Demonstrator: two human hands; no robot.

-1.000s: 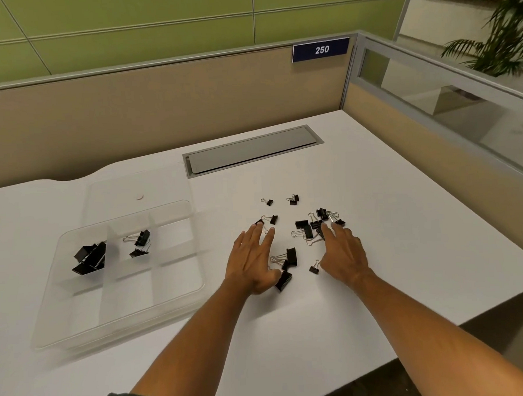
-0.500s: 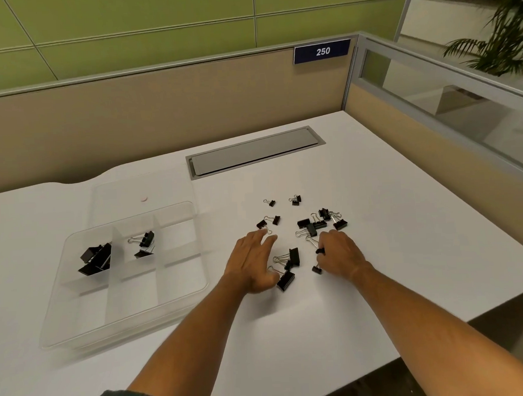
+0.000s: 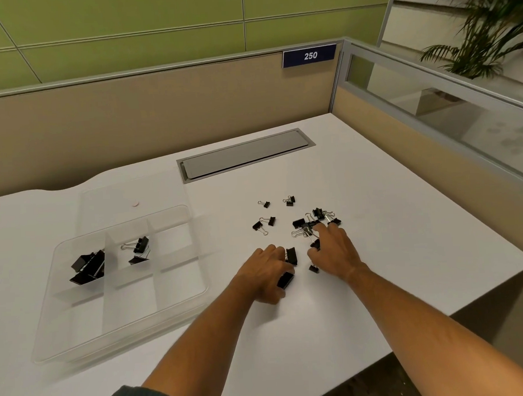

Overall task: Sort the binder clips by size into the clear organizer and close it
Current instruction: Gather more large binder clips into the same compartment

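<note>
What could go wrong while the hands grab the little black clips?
The clips lie tangled by their wire loops, so lifting one with the right hand may drag others along. The left hand covers two at once, and differing sizes could land in one organizer compartment.

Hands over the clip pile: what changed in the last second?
Both hands went from flat and spread to curled. The left hand closed around the larger clips beside it; the right hand drew back toward the person, pinching at a small clip. The organizer and its contents stayed put.
</note>
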